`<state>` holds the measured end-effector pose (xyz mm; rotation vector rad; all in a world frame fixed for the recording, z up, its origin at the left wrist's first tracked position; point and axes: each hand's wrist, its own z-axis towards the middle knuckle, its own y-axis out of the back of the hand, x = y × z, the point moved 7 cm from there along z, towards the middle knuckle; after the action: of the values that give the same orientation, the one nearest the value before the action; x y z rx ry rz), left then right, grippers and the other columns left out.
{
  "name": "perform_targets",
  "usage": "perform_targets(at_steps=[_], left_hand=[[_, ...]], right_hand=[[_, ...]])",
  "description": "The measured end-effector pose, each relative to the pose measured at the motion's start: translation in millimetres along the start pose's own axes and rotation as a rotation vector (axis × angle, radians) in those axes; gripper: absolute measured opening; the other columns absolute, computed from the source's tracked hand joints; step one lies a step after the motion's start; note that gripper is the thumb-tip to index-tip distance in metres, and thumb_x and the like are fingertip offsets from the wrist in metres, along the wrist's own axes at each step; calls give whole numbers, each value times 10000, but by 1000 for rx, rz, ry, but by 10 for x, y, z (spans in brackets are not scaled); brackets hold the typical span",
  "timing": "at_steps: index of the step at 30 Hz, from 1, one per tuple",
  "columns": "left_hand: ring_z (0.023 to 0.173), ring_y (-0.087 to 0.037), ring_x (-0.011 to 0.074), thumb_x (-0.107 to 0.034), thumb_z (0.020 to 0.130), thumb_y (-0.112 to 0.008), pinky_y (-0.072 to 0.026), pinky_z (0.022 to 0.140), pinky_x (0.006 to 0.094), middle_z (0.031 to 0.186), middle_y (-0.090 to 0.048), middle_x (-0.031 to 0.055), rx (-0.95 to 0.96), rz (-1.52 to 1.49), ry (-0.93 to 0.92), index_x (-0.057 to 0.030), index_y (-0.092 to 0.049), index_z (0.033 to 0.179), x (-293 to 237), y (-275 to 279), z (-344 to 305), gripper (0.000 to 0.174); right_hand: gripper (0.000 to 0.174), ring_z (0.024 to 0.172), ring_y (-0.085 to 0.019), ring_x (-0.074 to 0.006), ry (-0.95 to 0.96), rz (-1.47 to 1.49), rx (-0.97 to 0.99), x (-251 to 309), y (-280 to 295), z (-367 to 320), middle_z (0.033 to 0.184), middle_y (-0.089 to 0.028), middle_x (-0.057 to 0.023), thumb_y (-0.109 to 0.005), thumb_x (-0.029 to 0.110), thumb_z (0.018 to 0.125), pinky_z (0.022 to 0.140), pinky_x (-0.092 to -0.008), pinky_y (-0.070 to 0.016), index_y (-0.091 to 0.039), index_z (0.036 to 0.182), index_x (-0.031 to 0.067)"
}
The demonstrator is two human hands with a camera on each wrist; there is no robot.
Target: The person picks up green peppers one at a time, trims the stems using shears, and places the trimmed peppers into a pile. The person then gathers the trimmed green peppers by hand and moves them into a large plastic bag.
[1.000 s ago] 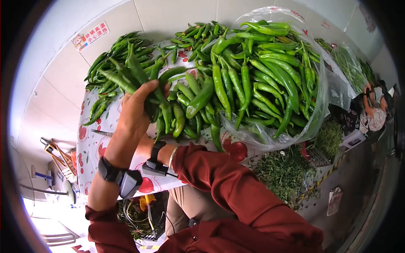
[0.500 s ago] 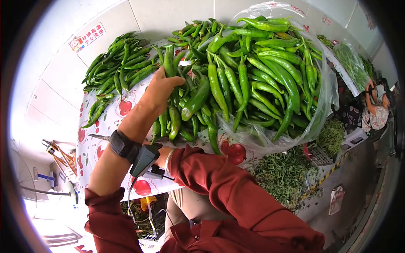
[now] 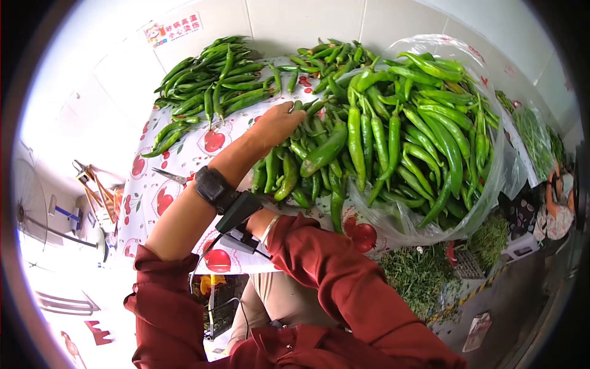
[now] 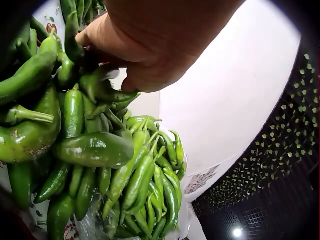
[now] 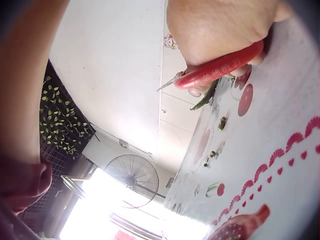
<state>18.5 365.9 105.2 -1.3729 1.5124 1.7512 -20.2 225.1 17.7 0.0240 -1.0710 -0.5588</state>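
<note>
My left hand [image 3: 275, 128] reaches into the middle pile of long green peppers [image 3: 286, 175]. In the left wrist view its fingers and thumb curl round peppers [image 4: 100, 89] at the top of the heap; the far fingertips are hidden. Red-handled scissors [image 5: 220, 67] are gripped in my right hand [image 5: 225, 30], low over the tablecloth. Their pointed blades [image 3: 167, 176] poke out left of my left forearm, which hides most of the right hand in the head view. A neater pile of slim green peppers [image 3: 203, 80] lies at the back left.
A large clear plastic bag [image 3: 485, 203] bulging with green peppers stands on the right of the cherry-print tablecloth [image 3: 138, 203]. More peppers [image 3: 335, 55] lie against the tiled wall. Cut greens [image 3: 418, 277] are heaped below the table's right side. Another person [image 3: 553, 209] is at the far right.
The upright peppers in my left hand have gone from above its fingers; the hand has moved from left of the middle pile onto it. The head view has shifted. The left pile is more exposed.
</note>
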Motion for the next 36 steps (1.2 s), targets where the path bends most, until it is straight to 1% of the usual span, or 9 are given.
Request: perform_targets(at_steps=[5, 14, 21, 22, 26, 29, 31, 34, 36], left_hand=[[1036, -579, 354, -436, 884, -526, -432, 890, 391, 1079, -584, 312, -126, 137, -139, 144, -467, 1179, 7, 33, -14, 653], [1120, -521, 446, -548, 916, -434, -398, 964, 431, 1137, -522, 386, -160, 317, -236, 177, -390, 1249, -104, 191, -111, 799], [1197, -495, 388, -489, 917, -506, -380, 1012, 386, 1268, -503, 297, -270, 206, -343, 88, -429, 1298, -216, 533, -440, 696], [1183, -513, 357, -446, 914, -535, -398, 994, 374, 1257, -523, 275, -325, 224, -383, 81, -451, 1284, -240, 676, -521, 650], [1102, -553, 188, -223, 938, -542, -427, 933, 303, 1202, -599, 106, -505, 95, -465, 13, -509, 1268, -155, 1401, -984, 407], [1100, -548, 160, -134, 913, -536, -413, 925, 287, 1183, -608, 102, -686, -47, -488, 6, -511, 1267, 123, 1973, -1306, 381], [1107, -546, 175, -128, 894, -535, -397, 948, 293, 1188, -602, 119, -779, -50, -368, 27, -504, 1265, 365, 2199, -1437, 403], [1104, -548, 180, -106, 882, -549, -410, 949, 295, 1183, -601, 124, -716, 6, -258, 32, -501, 1263, 935, 2324, -1299, 408], [1084, -570, 213, -78, 837, -608, -446, 926, 315, 1169, -606, 158, -685, 171, -208, 44, -529, 1228, 1115, 2257, -1166, 417]], right_hand=[[249, 908, -603, -288, -16, -57, 4, 8, 13, -12, 919, -631, -145, -558, 309, 846, 746, -424, -448, -591, 991, 110], [274, 916, -609, -288, -49, -252, 44, -13, 36, 19, 951, -636, -159, -556, 321, 847, 742, -426, -455, -589, 1022, 112], [295, 922, -614, -288, -143, -486, 251, -163, -15, 121, 976, -640, -170, -554, 331, 848, 739, -428, -460, -586, 1045, 113], [314, 758, -633, -350, -82, -508, 241, -91, 11, 96, 814, -659, -172, -564, 388, 805, 636, -458, -477, -616, 986, 136], [242, 667, -631, -363, -21, -318, -211, 169, 276, 77, 721, -637, -173, -640, 264, 816, 603, -457, -493, -570, 881, 42], [230, 732, -633, -365, -152, -214, -210, 34, 302, 89, 767, -642, -186, -604, 283, 876, 602, -443, -480, -570, 869, 55], [237, 635, -623, -308, -113, -197, -250, 22, 307, 92, 706, -623, -161, -611, 274, 889, 557, -393, -462, -556, 855, 46], [213, 526, -453, -95, -126, 104, -263, 73, 357, 91, 600, -519, -37, -614, 205, 908, 498, -268, -394, -521, 820, 35], [201, 536, -454, -85, -147, 226, -238, 175, 370, 42, 610, -517, -22, -605, 191, 912, 503, -261, -397, -516, 821, 35]])
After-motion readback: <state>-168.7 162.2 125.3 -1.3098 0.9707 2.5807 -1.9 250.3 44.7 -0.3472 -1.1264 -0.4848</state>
